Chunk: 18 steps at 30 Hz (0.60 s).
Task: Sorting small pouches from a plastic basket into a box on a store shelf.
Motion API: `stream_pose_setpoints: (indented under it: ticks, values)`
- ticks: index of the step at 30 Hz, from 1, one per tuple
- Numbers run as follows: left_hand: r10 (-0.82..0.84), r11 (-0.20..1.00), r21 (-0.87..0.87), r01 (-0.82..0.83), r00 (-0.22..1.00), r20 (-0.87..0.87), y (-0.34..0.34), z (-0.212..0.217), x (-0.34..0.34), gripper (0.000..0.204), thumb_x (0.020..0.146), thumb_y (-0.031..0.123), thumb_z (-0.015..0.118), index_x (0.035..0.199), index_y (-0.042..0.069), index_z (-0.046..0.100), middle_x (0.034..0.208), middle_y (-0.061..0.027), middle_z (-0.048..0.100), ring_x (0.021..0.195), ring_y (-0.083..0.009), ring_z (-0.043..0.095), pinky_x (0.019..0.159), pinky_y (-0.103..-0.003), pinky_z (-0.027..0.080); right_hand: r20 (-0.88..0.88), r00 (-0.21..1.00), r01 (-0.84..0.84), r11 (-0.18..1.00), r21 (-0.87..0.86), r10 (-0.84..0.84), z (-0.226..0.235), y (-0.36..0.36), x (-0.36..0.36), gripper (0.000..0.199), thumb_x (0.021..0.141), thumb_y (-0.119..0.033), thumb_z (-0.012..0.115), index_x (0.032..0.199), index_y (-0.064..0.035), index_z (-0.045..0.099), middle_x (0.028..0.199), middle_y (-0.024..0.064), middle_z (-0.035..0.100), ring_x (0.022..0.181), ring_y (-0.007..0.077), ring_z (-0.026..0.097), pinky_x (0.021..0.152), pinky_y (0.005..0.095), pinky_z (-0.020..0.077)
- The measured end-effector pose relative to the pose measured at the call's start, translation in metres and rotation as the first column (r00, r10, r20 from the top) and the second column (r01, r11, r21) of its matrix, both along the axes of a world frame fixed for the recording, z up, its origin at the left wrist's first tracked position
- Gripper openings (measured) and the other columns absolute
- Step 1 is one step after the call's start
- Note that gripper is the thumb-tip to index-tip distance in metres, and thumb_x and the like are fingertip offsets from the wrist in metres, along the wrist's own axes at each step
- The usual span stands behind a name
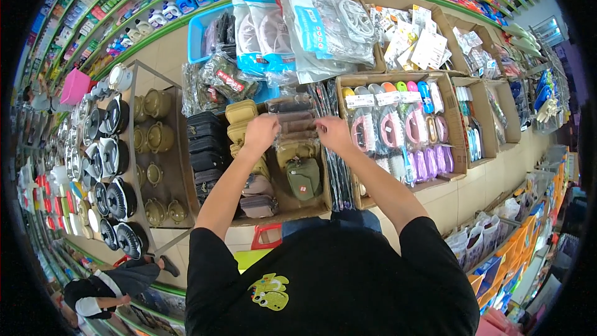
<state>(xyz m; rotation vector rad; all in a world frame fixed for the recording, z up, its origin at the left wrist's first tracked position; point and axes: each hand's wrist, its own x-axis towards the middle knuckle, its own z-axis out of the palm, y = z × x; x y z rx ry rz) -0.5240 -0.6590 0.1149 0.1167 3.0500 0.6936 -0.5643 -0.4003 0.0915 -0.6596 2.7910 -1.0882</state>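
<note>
Both hands reach over a cardboard box [292,210] packed with small zippered fabric pouches. A brown pouch [296,126] in clear plastic lies stretched between them in the middle row. My left hand [264,132] is closed at its left end, fingertips pinched. At the opposite end my right hand [334,134] is pinched on the plastic edge. Nearer to me an olive-green pouch [303,178] with a small red tag lies on the others. Khaki pouches [241,112] stand left of my left hand, partly behind my forearm, and black pouches [205,140] fill the left column.
Long black wrapped items [339,177] stand right of the pouches. Beyond is a box of brushes [403,118]. Large plastic packs [326,25] pile up at the back beside a blue basket [198,37]. Pots [160,137] sit on a left rack; a person [102,289] is at lower left.
</note>
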Motion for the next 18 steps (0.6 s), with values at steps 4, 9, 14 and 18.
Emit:
stream_pose_setpoints:
  ticks: [4, 9, 14, 18]
  values:
    - [-0.157, 0.987, -0.020, 0.161, 0.979, 0.128, 0.007, 0.003, 0.024, 0.028, 0.078, 0.022, 0.076, 0.099, 0.005, 0.067, 0.097, -0.0156, 0.063, 0.094, -0.0353, 0.064, 0.080, -0.046, 0.054, 0.068, 0.972, -0.232, 0.966, 0.115, 0.225, 0.003, 0.004, 0.019, 0.043, 0.074, -0.023, 0.075, 0.114, -0.0073, 0.067, 0.110, 0.0157, 0.064, 0.107, 0.0374, 0.060, 0.093, 0.0446, 0.0502]
    - [-0.186, 0.976, -0.082, 0.201, 0.970, 0.155, 0.021, -0.002, 0.021, 0.032, 0.074, 0.021, 0.079, 0.096, 0.001, 0.066, 0.103, -0.0198, 0.061, 0.099, -0.0360, 0.063, 0.084, -0.044, 0.054, 0.099, 0.975, -0.217, 0.935, 0.279, 0.197, -0.016, -0.001, 0.020, 0.062, 0.071, -0.025, 0.081, 0.126, -0.0071, 0.059, 0.131, 0.0180, 0.050, 0.113, 0.0389, 0.058, 0.097, 0.0462, 0.0492]
    - [-0.149, 0.986, -0.050, 0.156, 0.980, 0.133, 0.013, -0.014, 0.023, 0.028, 0.074, 0.018, 0.078, 0.093, 0.002, 0.066, 0.103, -0.0218, 0.060, 0.096, -0.0385, 0.062, 0.084, -0.044, 0.054, 0.244, 0.955, -0.260, 0.867, 0.425, 0.167, 0.008, -0.024, 0.016, 0.060, 0.068, -0.022, 0.084, 0.119, -0.0041, 0.057, 0.136, 0.0183, 0.043, 0.114, 0.0390, 0.058, 0.095, 0.0485, 0.0509]
    - [-0.069, 0.998, 0.025, 0.065, 0.971, 0.230, 0.012, -0.012, 0.021, 0.025, 0.074, 0.016, 0.077, 0.093, 0.003, 0.066, 0.102, -0.0221, 0.060, 0.096, -0.0387, 0.061, 0.084, -0.045, 0.053, 0.259, 0.942, -0.305, 0.870, 0.387, 0.215, -0.009, -0.023, 0.012, 0.054, 0.069, -0.023, 0.083, 0.112, -0.0039, 0.056, 0.124, 0.0191, 0.052, 0.110, 0.0374, 0.060, 0.092, 0.0465, 0.0518]
